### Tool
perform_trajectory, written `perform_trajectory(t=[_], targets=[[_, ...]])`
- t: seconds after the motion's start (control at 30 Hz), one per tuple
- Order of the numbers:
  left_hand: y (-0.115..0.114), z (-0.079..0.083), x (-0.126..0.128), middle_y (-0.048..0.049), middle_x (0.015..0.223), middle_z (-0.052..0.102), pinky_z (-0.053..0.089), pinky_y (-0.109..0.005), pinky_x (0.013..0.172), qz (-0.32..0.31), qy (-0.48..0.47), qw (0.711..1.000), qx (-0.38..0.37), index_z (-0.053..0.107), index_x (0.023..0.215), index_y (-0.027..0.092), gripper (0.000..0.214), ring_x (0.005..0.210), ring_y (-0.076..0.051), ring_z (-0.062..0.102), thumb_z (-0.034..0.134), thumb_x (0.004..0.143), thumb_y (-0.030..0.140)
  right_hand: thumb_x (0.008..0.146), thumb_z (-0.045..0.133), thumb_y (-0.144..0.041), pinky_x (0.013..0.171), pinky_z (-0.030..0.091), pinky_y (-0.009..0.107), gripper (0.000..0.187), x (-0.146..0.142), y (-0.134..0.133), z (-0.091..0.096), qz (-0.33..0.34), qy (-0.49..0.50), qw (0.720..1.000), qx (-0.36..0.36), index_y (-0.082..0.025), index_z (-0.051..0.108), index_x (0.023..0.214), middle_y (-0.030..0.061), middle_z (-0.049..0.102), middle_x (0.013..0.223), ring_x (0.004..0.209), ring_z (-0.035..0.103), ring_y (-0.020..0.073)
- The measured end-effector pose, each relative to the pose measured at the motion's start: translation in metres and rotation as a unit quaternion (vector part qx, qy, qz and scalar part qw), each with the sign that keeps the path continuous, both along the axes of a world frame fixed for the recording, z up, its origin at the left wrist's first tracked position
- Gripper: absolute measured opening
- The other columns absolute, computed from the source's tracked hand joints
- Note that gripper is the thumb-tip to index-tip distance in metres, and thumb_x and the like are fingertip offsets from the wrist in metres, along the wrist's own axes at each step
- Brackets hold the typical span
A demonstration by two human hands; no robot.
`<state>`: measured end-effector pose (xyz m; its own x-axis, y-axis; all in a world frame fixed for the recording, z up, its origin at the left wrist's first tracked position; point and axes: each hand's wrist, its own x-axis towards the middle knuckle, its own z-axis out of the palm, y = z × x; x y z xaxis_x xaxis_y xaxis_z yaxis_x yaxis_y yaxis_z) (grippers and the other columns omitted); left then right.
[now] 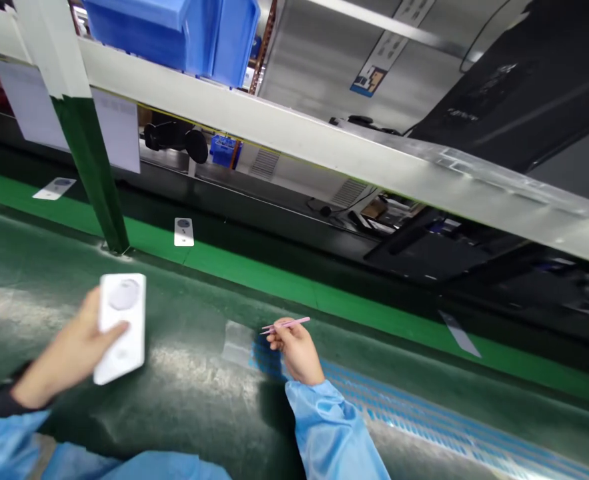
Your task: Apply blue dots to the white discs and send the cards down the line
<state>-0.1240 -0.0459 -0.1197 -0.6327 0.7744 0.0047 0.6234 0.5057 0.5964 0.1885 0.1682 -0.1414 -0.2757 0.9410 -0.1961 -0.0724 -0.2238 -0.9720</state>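
My left hand (81, 340) grips a white phone-shaped panel (124, 340) with a large pale round disc near its top. The thumb lies across its front; the fingers are hidden behind it. In my right hand (297, 350) is a pair of pink tweezers (293, 323), pinched between thumb and fingers, with the tips pointing left. Below that hand a long strip sheet with blue bands (404, 400) lies on the green bench top (189, 400) and runs to the lower right. A clear film piece (237, 341) is at the sheet's left end.
Behind the bench top runs a bright green belt (274, 273). On it lie white panels with round marks (184, 232) (55, 189) and a white strip (459, 333). A green-and-white post (91, 160) stands left, under a white beam (274, 123) bearing blue bins (174, 33).
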Motion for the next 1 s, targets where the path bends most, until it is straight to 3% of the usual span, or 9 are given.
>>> perform_trajectory(t=[0.07,0.13,0.2,0.3,0.47,0.77,0.87,1.0], targets=[[0.023,-0.002,0.056,-0.0044,0.135,0.051,0.047,-0.031,0.094,-0.088,-0.113,0.989,0.045,0.010,0.140,0.022,0.079,0.117,-0.023,0.054,0.038,0.073,0.051,0.046,0.083,-0.054,0.040,0.045,0.022,0.050,0.005,-0.002,0.000,0.024,-0.040,0.999,0.011,-0.016,0.057,0.066,0.0006,0.061,0.053,0.045,0.057,0.0127],[0.044,-0.011,0.097,-0.0040,0.131,0.056,0.047,-0.030,0.094,-0.156,-0.184,0.970,0.038,0.003,0.144,0.023,0.082,0.114,-0.022,0.057,0.043,0.074,0.037,0.048,0.081,-0.058,0.041,0.045,0.023,0.051,0.007,-0.005,-0.003,0.048,-0.066,0.997,0.017,-0.016,0.057,0.067,0.0011,0.061,0.053,0.045,0.056,0.0128],[0.061,-0.023,0.125,-0.0048,0.123,0.062,0.050,-0.030,0.086,-0.198,-0.193,0.961,-0.001,0.001,0.145,0.025,0.086,0.106,-0.023,0.063,0.046,0.072,0.027,0.049,0.079,-0.060,0.041,0.044,0.023,0.053,0.009,-0.008,-0.008,0.067,-0.089,0.994,0.017,-0.016,0.057,0.068,0.0011,0.061,0.052,0.043,0.055,0.0120],[0.075,-0.034,0.144,-0.0079,0.109,0.069,0.051,-0.031,0.073,-0.219,-0.132,0.964,-0.077,0.003,0.147,0.024,0.092,0.092,-0.027,0.067,0.053,0.070,0.021,0.050,0.077,-0.061,0.041,0.043,0.022,0.053,0.010,-0.009,-0.012,0.075,-0.112,0.991,0.015,-0.016,0.057,0.069,0.0008,0.061,0.050,0.042,0.053,0.0111],[0.076,-0.030,0.143,-0.0120,0.097,0.070,0.048,-0.034,0.073,-0.248,-0.049,0.955,-0.156,0.012,0.148,0.018,0.085,0.090,-0.031,0.066,0.054,0.074,0.025,0.050,0.077,-0.057,0.041,0.044,0.022,0.049,0.003,0.000,-0.012,0.085,-0.136,0.987,0.007,-0.016,0.057,0.068,0.0009,0.062,0.051,0.045,0.056,0.0121],[0.072,-0.013,0.133,-0.0121,0.098,0.070,0.047,-0.041,0.079,-0.302,0.000,0.924,-0.233,0.033,0.141,0.027,0.072,0.095,-0.036,0.065,0.060,0.074,0.032,0.053,0.076,-0.041,0.039,0.045,0.020,0.034,-0.002,0.019,-0.018,0.101,-0.150,0.983,-0.041,-0.016,0.056,0.064,0.0010,0.063,0.051,0.043,0.058,0.0121],[0.076,-0.015,0.126,-0.0124,0.101,0.067,0.046,-0.041,0.085,-0.309,0.015,0.928,-0.209,0.043,0.135,0.024,0.062,0.098,-0.033,0.062,0.061,0.076,0.031,0.055,0.076,-0.040,0.039,0.045,0.020,0.032,-0.001,0.020,-0.019,0.119,-0.156,0.979,-0.045,-0.016,0.057,0.064,0.0008,0.063,0.050,0.043,0.058,0.0117],[0.082,-0.034,0.117,-0.0101,0.123,0.057,0.036,-0.046,0.099,-0.320,0.056,0.941,-0.096,0.055,0.121,0.026,0.053,0.123,-0.032,0.043,0.072,0.070,0.032,0.056,0.076,-0.040,0.040,0.046,0.020,0.031,0.001,0.022,-0.019,0.135,-0.161,0.976,-0.053,-0.015,0.058,0.063,0.0010,0.063,0.050,0.042,0.057,0.0112]])
